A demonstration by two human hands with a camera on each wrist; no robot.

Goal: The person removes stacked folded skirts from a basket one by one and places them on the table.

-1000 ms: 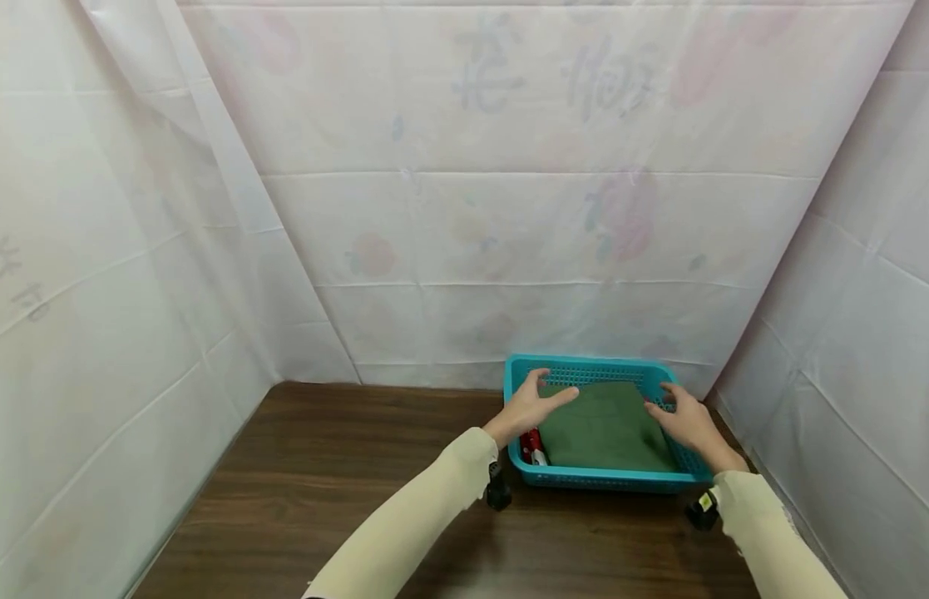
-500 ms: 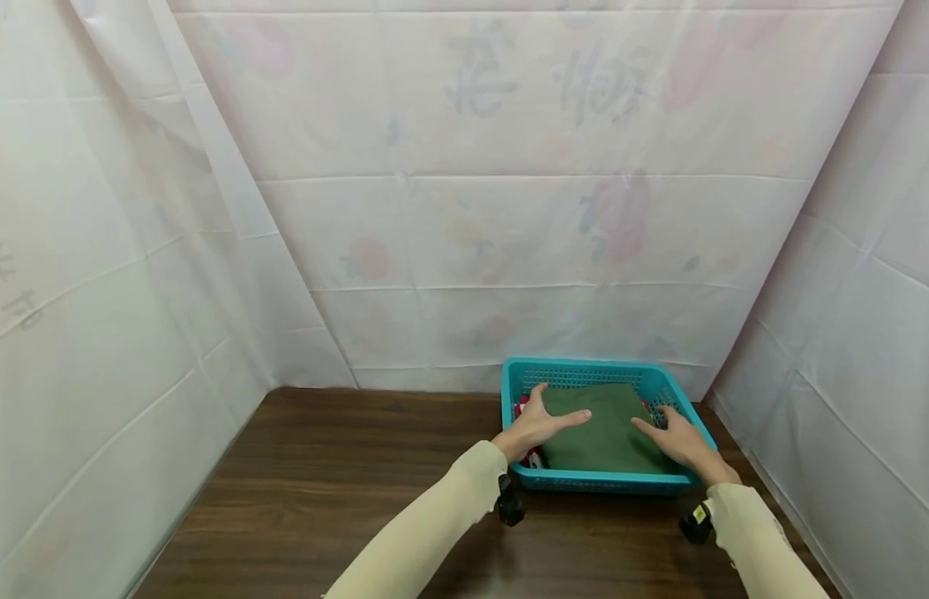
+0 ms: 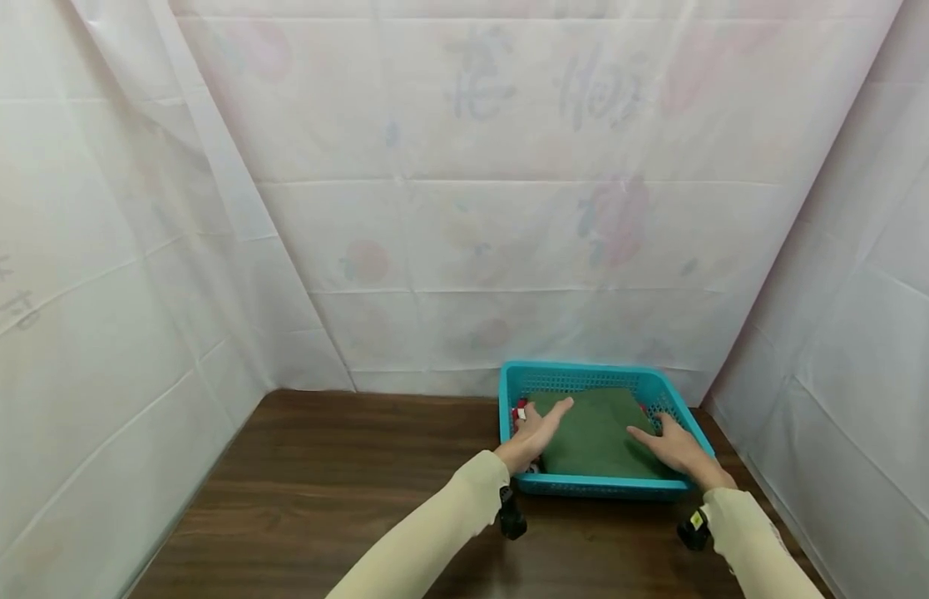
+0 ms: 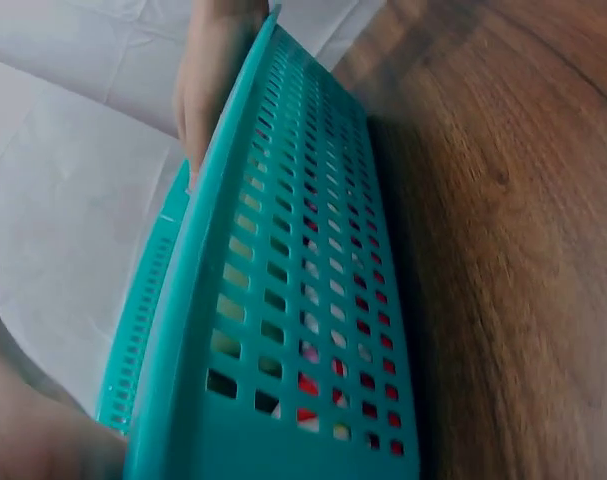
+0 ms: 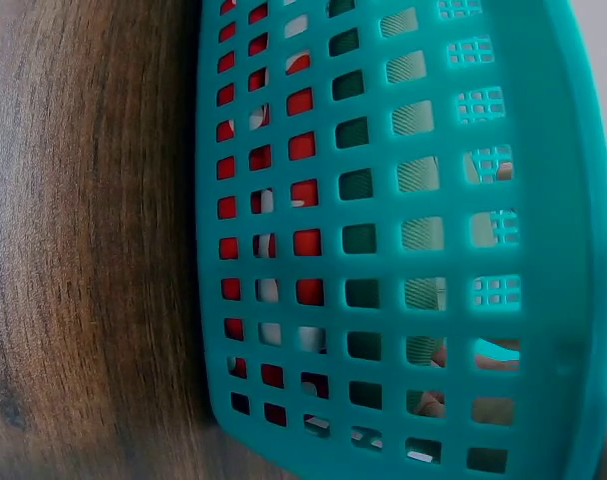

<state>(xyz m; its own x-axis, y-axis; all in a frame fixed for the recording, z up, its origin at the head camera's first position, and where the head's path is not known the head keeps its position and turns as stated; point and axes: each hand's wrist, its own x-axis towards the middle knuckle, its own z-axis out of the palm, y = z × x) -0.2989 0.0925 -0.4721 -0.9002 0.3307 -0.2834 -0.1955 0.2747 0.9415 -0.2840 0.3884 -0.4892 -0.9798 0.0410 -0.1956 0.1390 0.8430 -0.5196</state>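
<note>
A folded dark green cloth (image 3: pixel 595 437) lies in a turquoise plastic basket (image 3: pixel 606 482), over red and white items (image 3: pixel 520 411). My left hand (image 3: pixel 531 437) reaches in at the left side, thumb extended over the cloth's edge and fingers down beside it. My right hand (image 3: pixel 677 449) is over the right side, its thumb at the cloth and its fingers toward the basket's right wall. In the left wrist view the left hand (image 4: pixel 33 410) is blurred beside the basket's rim. Through the holes in the right wrist view, the cloth (image 5: pixel 361 240) shows above red items (image 5: pixel 305 195).
The basket stands on a dark wooden table (image 3: pixel 322 482) near its back right corner. White sheets hang behind (image 3: pixel 434 249) and at both sides, the right sheet (image 3: pixel 831 399) close by the right arm. Black wrist cameras (image 3: pixel 512 516) sit under both wrists.
My left hand has gone deeper along the cloth's left side, its fingers now lower and its thumb turned up. The right hand has moved slightly left onto the cloth's edge.
</note>
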